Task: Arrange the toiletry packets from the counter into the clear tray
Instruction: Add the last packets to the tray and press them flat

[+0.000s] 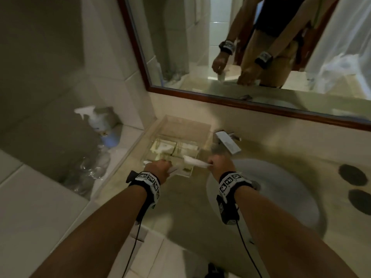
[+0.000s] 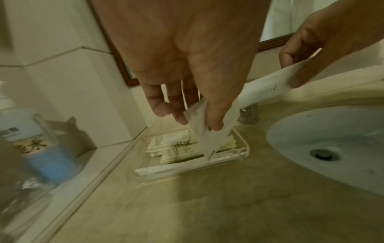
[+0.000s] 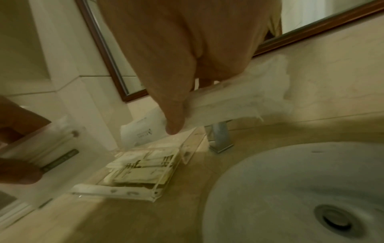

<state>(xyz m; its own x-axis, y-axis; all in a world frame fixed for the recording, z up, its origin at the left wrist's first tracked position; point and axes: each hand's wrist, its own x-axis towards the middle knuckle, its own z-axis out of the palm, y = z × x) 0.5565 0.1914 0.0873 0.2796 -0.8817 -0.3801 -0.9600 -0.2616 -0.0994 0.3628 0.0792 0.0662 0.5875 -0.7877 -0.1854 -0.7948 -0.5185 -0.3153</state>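
The clear tray (image 1: 181, 121) stands on the beige counter against the wall, left of the faucet, with several flat packets (image 1: 172, 147) lying inside. My left hand (image 1: 160, 167) hovers over its near edge and pinches a small white packet (image 2: 204, 133) between thumb and fingers, the packet hanging down toward the tray (image 2: 187, 174). My right hand (image 1: 212, 162) grips one end of a long white packet (image 1: 195, 162) that juts left over the tray's near right corner. The right wrist view shows the thumb of my right hand (image 3: 187, 106) across that long packet (image 3: 239, 102), above the tray (image 3: 153, 195).
A chrome faucet (image 1: 226, 141) and a white sink basin (image 1: 271, 193) lie right of the tray. A pump bottle (image 1: 100, 121) and crumpled clear plastic (image 1: 88, 173) sit on the ledge to the left. Two dark round items (image 1: 353, 175) rest at far right. A framed mirror (image 1: 241, 101) hangs behind.
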